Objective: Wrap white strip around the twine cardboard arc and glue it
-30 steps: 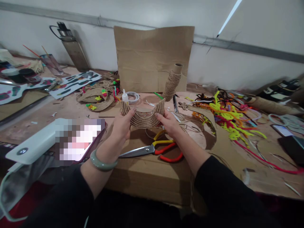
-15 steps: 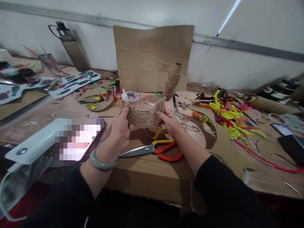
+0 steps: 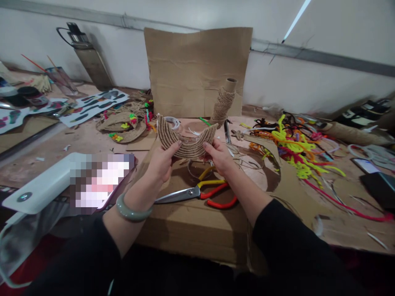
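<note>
Between my hands, above the cardboard box, is a crescent-shaped piece covered in rows of brown twine (image 3: 189, 150), its two tips pointing up and away. My left hand (image 3: 162, 164) grips its lower left part, thumb on top. At its right side my right hand (image 3: 219, 156) pinches it, thumb on the face and fingers behind. Scissors (image 3: 197, 192) with red and yellow handles lie on the box below my hands, blades towards the left. Behind the crescent stands a cardboard tube wound with twine (image 3: 224, 102).
A cardboard sheet (image 3: 197, 70) leans on the wall. Coloured pipe cleaners (image 3: 286, 144) are heaped on the right. Twine-covered pieces with small flowers (image 3: 123, 125), a phone (image 3: 106, 181) and a white device (image 3: 46, 183) lie left. A bottle (image 3: 89, 61) stands at the back left.
My left hand has shifted its grip from the crescent's left tip inward to its lower left part. The crescent has tilted slightly, its left tip now uncovered. The view has shifted a little.
</note>
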Demonstrator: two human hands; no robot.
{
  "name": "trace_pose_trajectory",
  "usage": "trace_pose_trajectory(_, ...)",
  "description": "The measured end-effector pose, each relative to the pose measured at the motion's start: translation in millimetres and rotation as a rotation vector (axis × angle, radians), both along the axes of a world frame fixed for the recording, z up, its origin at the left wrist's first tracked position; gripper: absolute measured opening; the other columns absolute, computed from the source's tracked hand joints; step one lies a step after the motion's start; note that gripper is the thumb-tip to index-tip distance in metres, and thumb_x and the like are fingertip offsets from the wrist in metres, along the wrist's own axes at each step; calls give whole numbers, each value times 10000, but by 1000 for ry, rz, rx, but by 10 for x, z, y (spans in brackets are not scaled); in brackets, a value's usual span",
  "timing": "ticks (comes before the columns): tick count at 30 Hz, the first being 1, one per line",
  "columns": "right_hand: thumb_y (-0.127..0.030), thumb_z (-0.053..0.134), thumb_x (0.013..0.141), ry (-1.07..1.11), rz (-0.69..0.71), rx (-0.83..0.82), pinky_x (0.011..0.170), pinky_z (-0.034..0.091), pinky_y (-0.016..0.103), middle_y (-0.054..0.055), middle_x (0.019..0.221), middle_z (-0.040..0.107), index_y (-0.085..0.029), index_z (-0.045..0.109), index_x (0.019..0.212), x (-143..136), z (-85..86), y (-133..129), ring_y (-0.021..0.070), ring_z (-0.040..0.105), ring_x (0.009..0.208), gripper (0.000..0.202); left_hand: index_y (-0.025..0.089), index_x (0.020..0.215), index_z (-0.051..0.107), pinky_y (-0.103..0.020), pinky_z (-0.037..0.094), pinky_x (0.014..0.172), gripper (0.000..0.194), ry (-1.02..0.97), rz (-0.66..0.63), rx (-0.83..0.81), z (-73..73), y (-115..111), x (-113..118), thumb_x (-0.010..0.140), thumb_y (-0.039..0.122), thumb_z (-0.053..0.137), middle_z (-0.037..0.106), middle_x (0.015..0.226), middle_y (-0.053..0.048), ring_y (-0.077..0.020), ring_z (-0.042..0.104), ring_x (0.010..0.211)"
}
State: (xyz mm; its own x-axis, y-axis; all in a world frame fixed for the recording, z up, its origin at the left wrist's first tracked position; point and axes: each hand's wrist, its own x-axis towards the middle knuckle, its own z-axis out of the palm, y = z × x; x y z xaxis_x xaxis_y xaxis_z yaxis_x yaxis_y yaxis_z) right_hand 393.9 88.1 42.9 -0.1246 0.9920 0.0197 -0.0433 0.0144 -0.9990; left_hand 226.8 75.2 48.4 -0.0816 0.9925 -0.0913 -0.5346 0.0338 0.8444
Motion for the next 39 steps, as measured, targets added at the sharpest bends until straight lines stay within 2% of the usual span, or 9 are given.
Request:
trace_pose_trajectory(3,-571,539,816,-162,8,92,565,482,283,1,693,645,-216,566,851,24,-2,7,152,614,608,358,180,871,687,-338,547,869,255,-30,64,51,6,14,-13,637,234,776,742,931,-40,-197,681,907)
trace_pose_trajectory(6,-383,473,902,-608,31,333,842,496,387,81,891,711,-184,634,897,31,20,-6,221,648,915,255,201,895,687,-335,527,912,262,-46,177,93,13,23,-34,647,233,764,742,966,-36,-206,665,1004)
trace_pose_trajectory(9,-236,525,884,-1092,166,464,1063,359,456,125,1155,694,-150,688,1029,6,39,-33,286,496,1265,234,193,908,695,-343,516,932,280,-35,202,121,7,20,-42,644,248,773,740,992,-55,-224,656,1043)
trace_pose_trajectory(12,-210,503,900,-1301,275,421,1092,328,456,102,1245,667,-160,691,1107,-32,47,-58,296,414,1357,284,177,910,703,-351,507,946,295,-27,171,134,-13,16,-38,644,274,785,738,1003,-69,-228,658,1040)
trace_pose_trajectory(18,-202,519,891,-1345,277,381,1028,378,391,96,1143,713,-169,719,1038,-58,95,-85,254,545,1215,251,194,977,697,-374,510,946,338,-22,141,141,-22,24,-31,657,260,780,736,1023,-63,-228,652,1059)
trace_pose_trajectory(26,-158,514,845,-1309,208,412,964,427,347,141,1063,706,-109,700,1016,-55,115,-74,247,603,1082,258,176,908,696,-351,514,919,282,0,160,136,2,21,-23,649,244,783,744,966,-59,-213,667,994)
trace_pose_trajectory(31,-110,438,858,-1229,290,455,946,445,321,111,1164,682,-155,663,1165,-60,135,-120,214,616,1075,384,186,880,693,-350,497,945,248,-16,195,117,55,18,-12,649,227,774,744,913,-51,-215,670,990)
trace_pose_trajectory(34,-162,428,893,-1305,345,411,898,466,327,123,1207,670,-162,659,1198,-69,145,-143,234,643,1041,383,191,881,690,-343,497,945,251,-25,207,96,66,24,-14,645,223,771,746,922,-45,-208,668,994)
trace_pose_trajectory(39,-261,442,928,-1425,342,381,827,473,349,154,1093,714,-153,703,1104,-75,149,-138,269,669,966,333,165,802,678,-346,512,925,242,-25,200,69,40,34,-21,602,227,799,746,870,-53,-212,678,953)
